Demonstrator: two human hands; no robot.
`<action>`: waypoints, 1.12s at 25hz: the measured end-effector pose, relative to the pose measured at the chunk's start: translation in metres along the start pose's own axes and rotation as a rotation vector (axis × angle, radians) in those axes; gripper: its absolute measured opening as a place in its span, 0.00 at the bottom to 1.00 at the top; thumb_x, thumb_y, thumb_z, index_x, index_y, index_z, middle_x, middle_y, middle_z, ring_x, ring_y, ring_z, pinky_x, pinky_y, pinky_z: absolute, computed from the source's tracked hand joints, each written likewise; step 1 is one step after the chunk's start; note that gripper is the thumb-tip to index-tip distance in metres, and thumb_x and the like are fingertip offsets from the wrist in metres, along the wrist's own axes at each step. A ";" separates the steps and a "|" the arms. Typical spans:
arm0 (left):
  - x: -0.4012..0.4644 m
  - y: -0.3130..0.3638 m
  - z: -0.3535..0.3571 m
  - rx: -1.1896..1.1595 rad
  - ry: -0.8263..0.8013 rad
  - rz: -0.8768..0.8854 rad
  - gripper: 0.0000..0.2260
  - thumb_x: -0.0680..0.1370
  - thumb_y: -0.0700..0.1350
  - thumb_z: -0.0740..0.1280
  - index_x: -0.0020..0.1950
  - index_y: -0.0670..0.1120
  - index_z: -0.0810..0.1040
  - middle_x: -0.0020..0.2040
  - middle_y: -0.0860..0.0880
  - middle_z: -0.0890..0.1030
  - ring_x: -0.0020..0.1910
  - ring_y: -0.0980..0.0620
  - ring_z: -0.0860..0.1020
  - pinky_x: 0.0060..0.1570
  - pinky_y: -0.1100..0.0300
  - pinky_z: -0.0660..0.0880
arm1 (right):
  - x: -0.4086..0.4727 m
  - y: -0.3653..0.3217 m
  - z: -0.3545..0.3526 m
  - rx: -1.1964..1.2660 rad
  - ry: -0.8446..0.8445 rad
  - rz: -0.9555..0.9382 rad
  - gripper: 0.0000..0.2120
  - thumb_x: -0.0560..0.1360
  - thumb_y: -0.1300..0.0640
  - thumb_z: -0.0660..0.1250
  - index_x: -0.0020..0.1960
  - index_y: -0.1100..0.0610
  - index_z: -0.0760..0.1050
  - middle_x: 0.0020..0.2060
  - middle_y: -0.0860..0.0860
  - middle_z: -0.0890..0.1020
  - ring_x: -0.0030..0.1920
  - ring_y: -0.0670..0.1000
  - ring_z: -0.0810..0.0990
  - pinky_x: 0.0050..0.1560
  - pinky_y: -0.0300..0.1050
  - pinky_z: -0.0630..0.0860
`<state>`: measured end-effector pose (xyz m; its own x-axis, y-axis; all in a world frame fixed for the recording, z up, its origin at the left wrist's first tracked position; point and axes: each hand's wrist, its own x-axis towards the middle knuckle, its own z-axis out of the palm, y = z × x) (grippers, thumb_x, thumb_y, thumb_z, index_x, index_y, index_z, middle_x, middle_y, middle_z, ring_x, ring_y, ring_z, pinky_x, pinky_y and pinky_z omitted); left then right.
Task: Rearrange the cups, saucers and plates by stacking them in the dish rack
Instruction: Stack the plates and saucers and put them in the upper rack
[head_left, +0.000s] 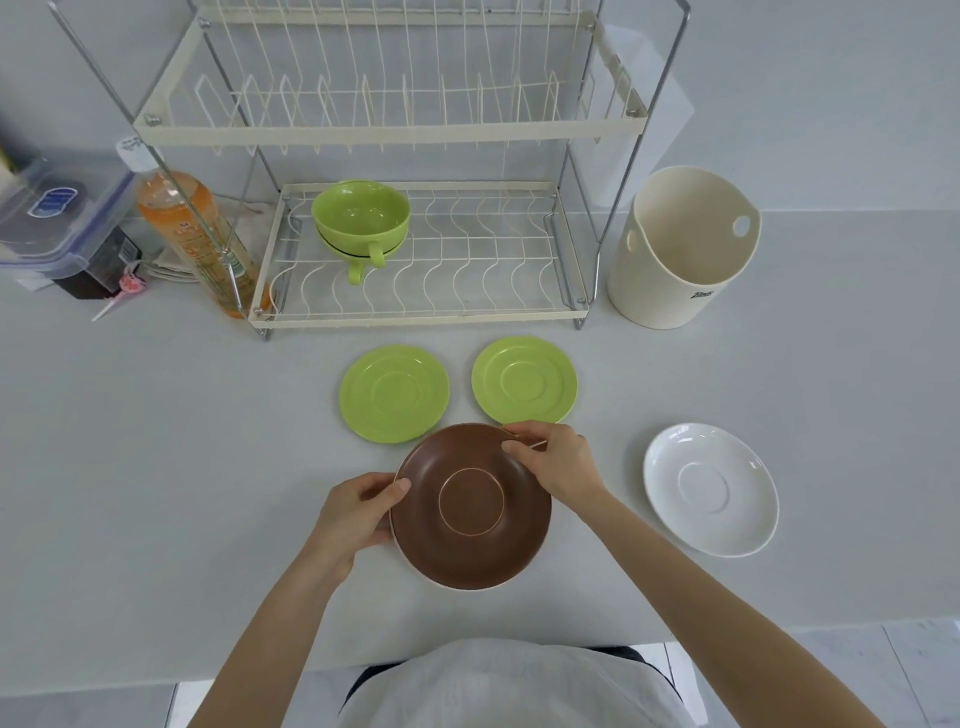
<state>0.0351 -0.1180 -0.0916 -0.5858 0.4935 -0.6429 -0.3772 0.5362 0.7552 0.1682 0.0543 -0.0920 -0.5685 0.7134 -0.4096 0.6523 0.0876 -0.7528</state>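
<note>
A brown saucer (470, 506) sits low over the counter in front of me. My left hand (356, 512) grips its left rim, thumb on top. My right hand (550, 462) pinches its far right rim. Two green saucers (394, 393) (524, 379) lie flat just beyond it. A white saucer (710, 488) lies to the right. Two green cups (362, 218) are nested on the lower shelf of the dish rack (415, 317), handles toward me. The rack's upper shelf (389, 127) holds nothing.
A cream utensil holder (675, 249) stands right of the rack. An orange bottle (192, 234) leans by the rack's left leg, with a plastic box (57, 218) further left. The counter edge runs close to my body.
</note>
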 end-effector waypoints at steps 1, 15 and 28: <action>0.000 0.000 0.004 0.000 -0.007 -0.002 0.08 0.75 0.42 0.65 0.52 0.41 0.78 0.46 0.42 0.81 0.39 0.48 0.80 0.32 0.64 0.78 | 0.001 0.002 -0.004 -0.016 0.003 0.003 0.13 0.72 0.52 0.68 0.56 0.50 0.79 0.49 0.51 0.84 0.49 0.50 0.79 0.52 0.38 0.71; -0.006 0.002 0.075 -0.023 -0.017 0.043 0.11 0.76 0.40 0.64 0.57 0.38 0.76 0.50 0.40 0.79 0.44 0.45 0.78 0.39 0.60 0.77 | 0.003 0.045 -0.095 -0.164 -0.046 -0.143 0.14 0.73 0.55 0.65 0.58 0.52 0.78 0.54 0.50 0.83 0.50 0.47 0.79 0.43 0.27 0.64; -0.013 -0.003 0.093 -0.060 0.041 0.046 0.10 0.76 0.41 0.64 0.56 0.40 0.76 0.48 0.41 0.80 0.40 0.48 0.79 0.39 0.60 0.75 | 0.028 0.089 -0.166 -0.494 -0.165 -0.162 0.10 0.75 0.56 0.63 0.55 0.53 0.79 0.44 0.44 0.77 0.57 0.54 0.75 0.50 0.38 0.66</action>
<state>0.1104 -0.0620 -0.0971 -0.6320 0.4870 -0.6028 -0.3911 0.4710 0.7907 0.2936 0.1979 -0.0846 -0.7268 0.5482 -0.4139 0.6849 0.5324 -0.4975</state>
